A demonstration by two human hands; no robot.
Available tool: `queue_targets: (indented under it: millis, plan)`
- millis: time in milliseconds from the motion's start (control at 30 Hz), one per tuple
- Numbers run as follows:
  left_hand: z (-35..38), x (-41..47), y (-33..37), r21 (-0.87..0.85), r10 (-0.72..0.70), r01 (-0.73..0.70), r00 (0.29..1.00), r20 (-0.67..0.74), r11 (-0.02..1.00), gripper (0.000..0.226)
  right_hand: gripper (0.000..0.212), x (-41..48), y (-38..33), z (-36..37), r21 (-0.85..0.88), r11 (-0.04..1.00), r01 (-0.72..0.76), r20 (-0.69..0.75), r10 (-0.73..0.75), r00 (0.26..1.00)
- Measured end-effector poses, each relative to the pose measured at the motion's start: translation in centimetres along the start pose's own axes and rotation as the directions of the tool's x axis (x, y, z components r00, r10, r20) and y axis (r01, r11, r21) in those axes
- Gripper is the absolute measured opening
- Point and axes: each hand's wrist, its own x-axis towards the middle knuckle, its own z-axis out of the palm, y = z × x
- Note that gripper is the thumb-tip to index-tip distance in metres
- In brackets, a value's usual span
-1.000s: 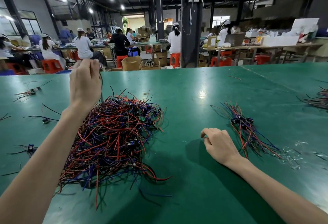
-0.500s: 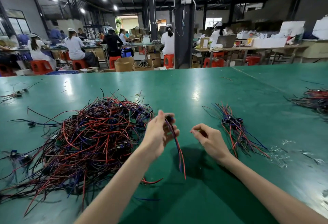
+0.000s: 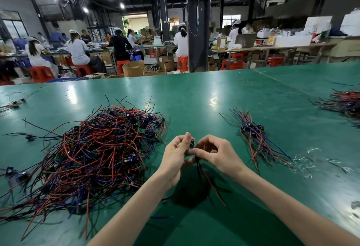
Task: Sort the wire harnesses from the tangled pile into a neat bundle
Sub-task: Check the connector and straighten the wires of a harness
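A second ago the left hand [image 3: 176,154] is raised over the far side of the tangled pile [image 3: 101,148], drawing one piece up out of it, while the right hand [image 3: 216,154] lies as an idle loose fist on the green table [image 3: 194,97] to the right of the pile. Half a second ago the left hand carries that piece clear of the pile's right edge, leads swinging, and the right hand lifts to meet it. Now the two hands come together just right of the pile's near-right edge, held above the table, with the single wire harness [image 3: 200,169] between them. The left hand's thumb and curled fingers pinch its small dark head, and the right hand's thumb and forefinger pinch it from the other side, so both hands grip the same harness. Its red and dark leads hang down below the hands, free of the pile. This suggests the pull-out step is done for this piece. The step in hand looks like a handover or a straightening of the leads before it joins the neat bundle [image 3: 257,140], which lies farther right of the pile, beyond the right hand, holding only a few harnesses. The pile remains large and knotted, so by my judgement the task is at an early stage, and the loose leads could snag on the pile's edge if carried low
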Motion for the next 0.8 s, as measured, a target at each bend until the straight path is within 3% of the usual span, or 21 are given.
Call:
queue_targets:
  millis: [133,233,367,500,667,800]
  plan:
    - [0.0,-0.2,-0.3,0.008,-0.005,0.005,1.0,0.016,1.0,0.021,0.012,0.2,-0.2,-0.2,0.016,0.999,-0.041,0.049,0.04,0.998]
    - [-0.2,-0.2,-0.2,0.017,-0.009,0.008,0.998,0.062,1.0,0.024,0.015,0.3,-0.4,-0.4,0.137,0.984,-0.117,0.09,0.105,0.99]
    - [-0.6,0.0,-0.1,-0.007,-0.014,0.015,0.991,0.133,1.0,0.005,0.02,0.6,-0.6,-0.9,0.282,0.94,-0.191,0.086,0.173,0.981]
    - [-0.7,-0.1,0.2,-0.057,0.0,0.01,0.986,0.166,0.998,0.005,0.018,0.9,-0.6,-1.6,0.415,0.869,-0.271,0.132,0.237,0.963]
    - [-0.7,-0.3,0.3,-0.094,0.005,0.011,0.986,0.168,0.996,0.007,0.016,1.0,-0.6,-2.2,0.342,0.912,-0.226,0.122,0.195,0.973]
    - [-0.7,-0.4,0.5,-0.084,-0.019,0.034,0.985,0.17,0.996,0.007,0.017,1.2,-0.6,-2.4,0.552,0.769,-0.322,0.214,0.243,0.946]
